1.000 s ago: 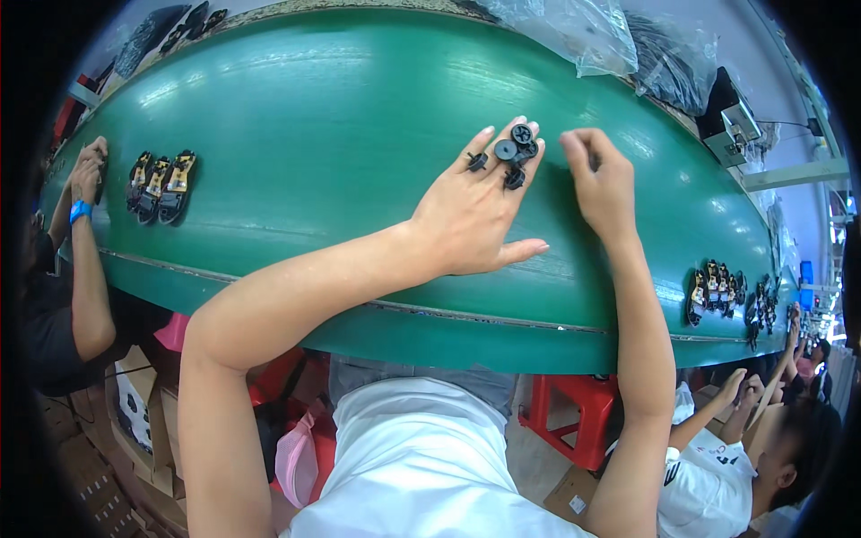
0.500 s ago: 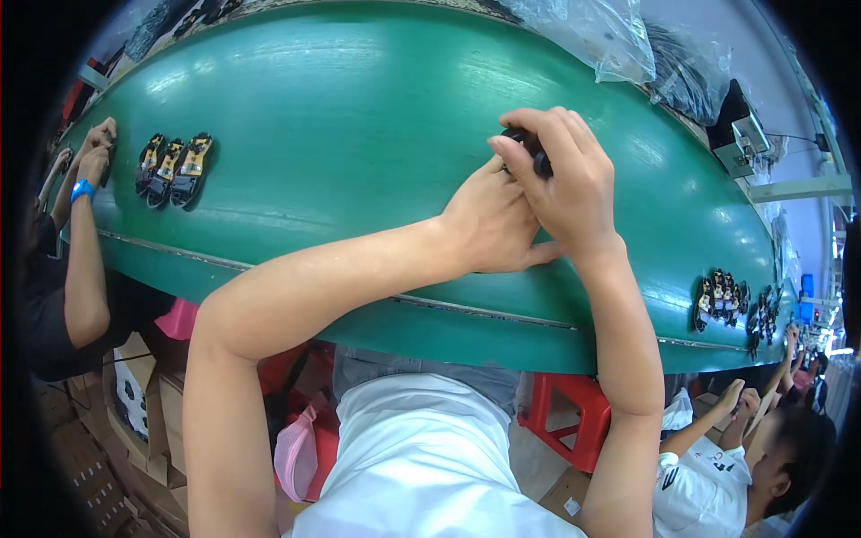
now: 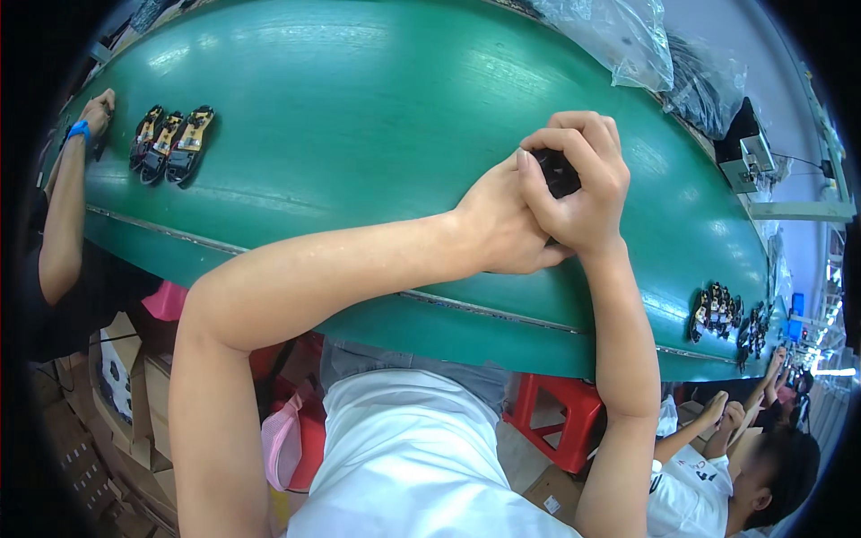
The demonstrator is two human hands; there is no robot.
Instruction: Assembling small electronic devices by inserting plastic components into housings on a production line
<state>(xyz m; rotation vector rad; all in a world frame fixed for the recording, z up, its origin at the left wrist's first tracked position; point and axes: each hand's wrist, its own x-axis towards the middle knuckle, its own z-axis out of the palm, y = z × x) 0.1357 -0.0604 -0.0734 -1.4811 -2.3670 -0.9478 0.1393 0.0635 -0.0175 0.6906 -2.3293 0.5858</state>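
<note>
Clock directions here run from the two joined hands, 12 being the far side of the bench. Way out at 9, a co-worker's hand (image 3: 100,108) with a blue wristband (image 3: 79,130) sits over the green bench (image 3: 341,143). Just inside that, also around 9, three black-and-gold units (image 3: 172,146) lie side by side, well away from the action, so a slip at the hands probably wouldn't touch them.

The left hand (image 3: 502,222) comes in from between 8 and 9, back upward. Its fingers run under the other hand, so there's no seeing how they're bent or if they hold anything. Next along are the black parts (image 3: 558,172), tucked inside the ring of the right hand (image 3: 587,184), which is curled around them with thumb and index finger nearly meeting. How firm that hold is, nobody could say from here.

That's the weak spot imo: small, dark bits, mostly hidden by the wearer's own fingers. If the curl loosens or the hands part unevenly, one could pop out and skitter over that shiny top, maybe off the near edge at 6. Squeeze too hard and something might bend.

Clear plastic bags (image 3: 619,40) at 1 could hide a stray piece. Another cluster of units (image 3: 716,311) sits at 4, pretty safe.
</note>
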